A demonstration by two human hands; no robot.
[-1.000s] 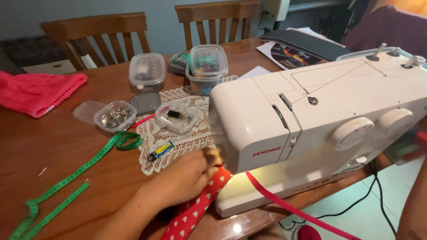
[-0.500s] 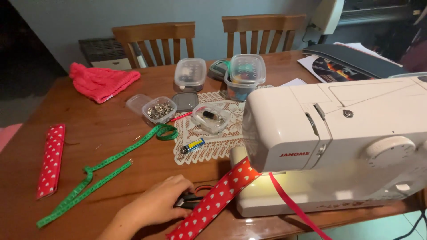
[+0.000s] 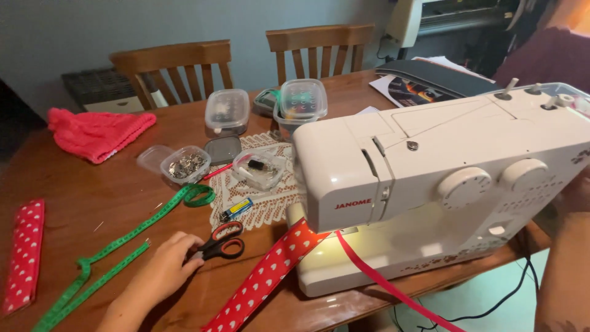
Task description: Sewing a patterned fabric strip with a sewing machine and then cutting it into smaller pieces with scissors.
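The scissors [image 3: 222, 241] lie flat on the bench [image 3: 110, 197] beside the red spotted strip [image 3: 264, 280], and the left hand [image 3: 163, 270] is laid on them – fingers [image 3: 192, 263] curled at the blades, not yet clamped. The handles should be reached for a safe lift. The right hand's grip cannot be told – only its arm shows.

We see the left hand [image 3: 163, 270] resting on the wooden desk [image 3: 110, 203], its fingertips touching the red-and-black handles of the scissors [image 3: 222, 241]. Just beside them a red strip with white hearts [image 3: 264, 280] runs under the white sewing machine [image 3: 442, 184]. A green measuring tape [image 3: 123, 237] lies left of the hand, and a second red strip [image 3: 24, 252] sits at the desk's left edge. The right forearm [image 3: 565, 270] shows at the right border, the hand itself hidden behind the machine.
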